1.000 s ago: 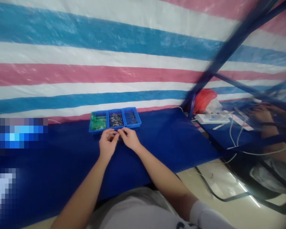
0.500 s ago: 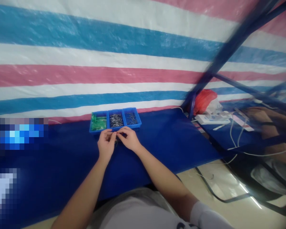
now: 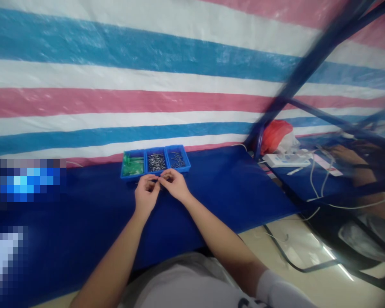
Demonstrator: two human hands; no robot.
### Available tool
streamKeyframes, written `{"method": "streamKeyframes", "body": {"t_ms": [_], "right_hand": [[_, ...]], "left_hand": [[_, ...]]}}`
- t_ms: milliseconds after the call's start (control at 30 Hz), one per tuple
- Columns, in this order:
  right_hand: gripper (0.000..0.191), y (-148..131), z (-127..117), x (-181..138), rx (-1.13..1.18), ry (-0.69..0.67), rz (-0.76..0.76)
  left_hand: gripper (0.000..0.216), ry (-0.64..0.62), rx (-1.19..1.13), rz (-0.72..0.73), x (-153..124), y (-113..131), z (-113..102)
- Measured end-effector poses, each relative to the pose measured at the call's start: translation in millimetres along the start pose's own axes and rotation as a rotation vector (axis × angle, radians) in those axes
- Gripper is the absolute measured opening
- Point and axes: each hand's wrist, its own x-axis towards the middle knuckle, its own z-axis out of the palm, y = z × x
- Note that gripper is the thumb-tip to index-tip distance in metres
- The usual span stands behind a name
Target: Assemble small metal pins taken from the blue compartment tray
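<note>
My left hand (image 3: 145,194) and my right hand (image 3: 176,185) meet at the fingertips just in front of three joined blue bins. Both are closed in a pinch, thumbs and fingers together. What they hold is small and mostly hidden; a thin metallic sliver pokes out left of my left hand. Green-wrapped pieces (image 3: 133,164) fill the left bin. A pile of thin metal screws or nails (image 3: 156,162) lies in the middle bin, with fewer thin metal pieces (image 3: 177,160) in the right one.
The bins stand on a blue-covered table (image 3: 231,192) against a striped sheet (image 3: 192,102). To the right are a dark blue frame post (image 3: 295,81), a red bag (image 3: 276,134), a white box (image 3: 285,161) and cables. Another person's arm (image 3: 368,179) is at the neighbouring table.
My left hand has shifted slightly right and turned, fingertips still against my right hand's. Thin metal pieces that showed below the hands are no longer visible there; a sliver shows at the left.
</note>
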Motion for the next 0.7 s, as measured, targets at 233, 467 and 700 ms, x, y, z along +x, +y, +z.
{"method": "streamKeyframes", "body": {"t_ms": [233,467,700], "right_hand": [[0.017,-2.8,-2.1,0.2,0.033,-0.013,-0.002],[0.018,-3.2,-3.0,1.0,0.016,-0.019,0.033],[0.021,-2.8,-2.5,0.8,0.059,-0.046,0.051]], "left_hand": [[0.035,0.012,0.008,0.011,0.0,4.2,0.6],[0.036,0.014,0.018,0.018,0.2,6.8,0.1],[0.035,0.032,0.012,-0.008,0.7,2.0,0.0]]}}
